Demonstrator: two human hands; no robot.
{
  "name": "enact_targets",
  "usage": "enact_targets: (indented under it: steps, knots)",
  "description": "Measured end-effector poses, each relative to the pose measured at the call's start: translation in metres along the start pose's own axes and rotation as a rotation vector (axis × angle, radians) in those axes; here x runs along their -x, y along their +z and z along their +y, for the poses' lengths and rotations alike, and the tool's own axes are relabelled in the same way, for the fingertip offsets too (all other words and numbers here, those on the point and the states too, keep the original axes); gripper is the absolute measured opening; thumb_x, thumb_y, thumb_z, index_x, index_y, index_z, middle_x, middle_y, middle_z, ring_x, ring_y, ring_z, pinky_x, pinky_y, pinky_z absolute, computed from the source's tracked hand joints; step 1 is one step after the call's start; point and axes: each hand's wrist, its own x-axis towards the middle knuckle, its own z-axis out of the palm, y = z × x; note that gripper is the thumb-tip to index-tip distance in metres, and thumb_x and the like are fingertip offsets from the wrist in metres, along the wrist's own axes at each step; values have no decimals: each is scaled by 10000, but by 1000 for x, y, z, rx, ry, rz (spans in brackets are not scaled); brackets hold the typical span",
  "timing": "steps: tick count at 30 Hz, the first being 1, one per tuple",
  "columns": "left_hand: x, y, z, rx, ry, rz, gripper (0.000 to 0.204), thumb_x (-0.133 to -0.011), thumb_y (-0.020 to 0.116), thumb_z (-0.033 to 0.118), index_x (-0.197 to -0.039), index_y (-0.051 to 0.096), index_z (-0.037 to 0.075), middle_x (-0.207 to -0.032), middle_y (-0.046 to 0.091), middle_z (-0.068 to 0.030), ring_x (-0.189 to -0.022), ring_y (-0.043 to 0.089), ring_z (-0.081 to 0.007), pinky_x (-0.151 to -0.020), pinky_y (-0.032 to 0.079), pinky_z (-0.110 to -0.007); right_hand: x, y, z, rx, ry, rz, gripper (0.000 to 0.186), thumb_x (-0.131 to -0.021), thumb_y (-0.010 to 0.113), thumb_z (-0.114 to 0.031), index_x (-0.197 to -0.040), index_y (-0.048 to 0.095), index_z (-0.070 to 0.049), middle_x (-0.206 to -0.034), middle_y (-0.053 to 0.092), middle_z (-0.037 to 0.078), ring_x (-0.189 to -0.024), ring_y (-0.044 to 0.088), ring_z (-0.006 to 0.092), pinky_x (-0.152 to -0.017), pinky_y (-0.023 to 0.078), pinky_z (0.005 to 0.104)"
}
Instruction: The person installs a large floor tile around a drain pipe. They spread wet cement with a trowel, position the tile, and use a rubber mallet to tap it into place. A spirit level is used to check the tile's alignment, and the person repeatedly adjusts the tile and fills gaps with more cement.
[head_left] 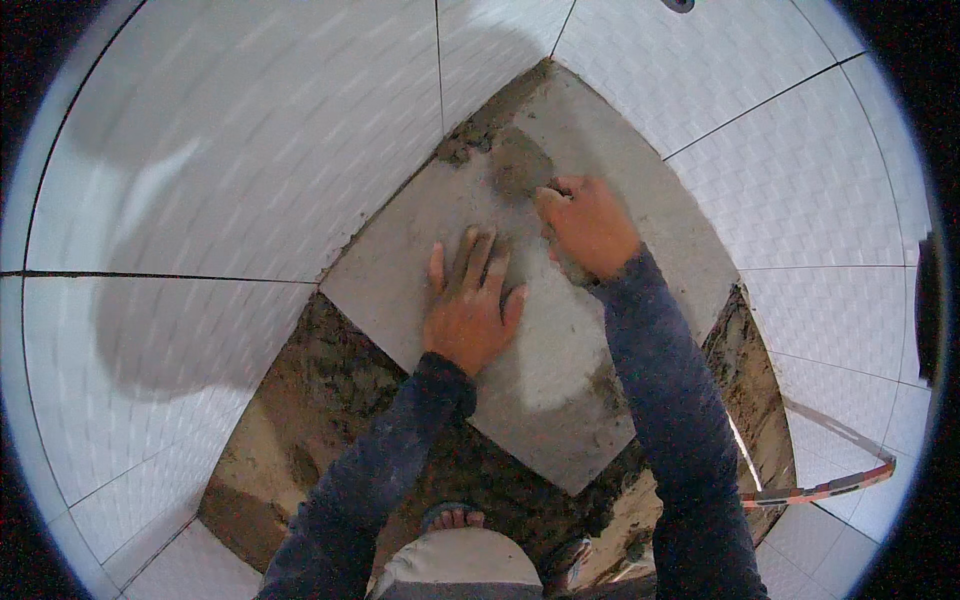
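Note:
A large grey floor tile (560, 350), smeared with mortar, lies in the corner between two tiled walls. My left hand (470, 310) rests on it with fingers spread, holding nothing. Further right, my right hand (590, 225) is closed round the handle of a trowel (521, 165). The trowel's mortar-coated blade points away from me, over the tile near its far left edge. Beside the blade, a strip of wet mortar (470, 140) runs along the foot of the left wall. Most of the trowel's handle is hidden by my fingers.
White textured wall tiles rise on the left (220, 180) and right (790, 180). Dark, rough mortar bed (500, 475) shows at the tile's near edges. A long orange-and-dark bar (830, 487) spans the lower right. My bare foot (453, 518) is just below the tile.

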Motion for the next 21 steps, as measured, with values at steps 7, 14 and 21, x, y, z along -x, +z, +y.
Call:
enact_targets:
  steps: [7, 14, 21]
  knots:
    - [1, 1, 0, -2, 15, 24, 589, -963, 543, 413, -1433, 498, 61, -1502, 477, -145, -1445, 372, -315, -1199, 184, -566, -17, -1, 10, 243, -625, 60, 257, -919, 586, -203, -801, 642, 18, -687, 626, 98, -524, 610, 194, -487, 492, 365]
    - [1, 2, -3, 50, 5, 12, 586, -965, 540, 412, -1436, 496, 66, -1516, 461, -148, -1457, 354, -316, -1209, 163, -561, -10, -2, -7, 142, -110, 59, 296, -901, 606, -255, -885, 697, 27, -789, 698, 201, -766, 701, 313, -712, 553, 421]
    - [0, 2, -3, 46, 0, -27, 595, -974, 513, 428, -1448, 486, 70, -1542, 427, -148, -1464, 340, -318, -1220, 128, -555, -6, -4, -16, 421, -230, 311, 402, -842, 654, -326, -959, 699, 55, -839, 692, 260, -828, 704, 364, -779, 539, 457]
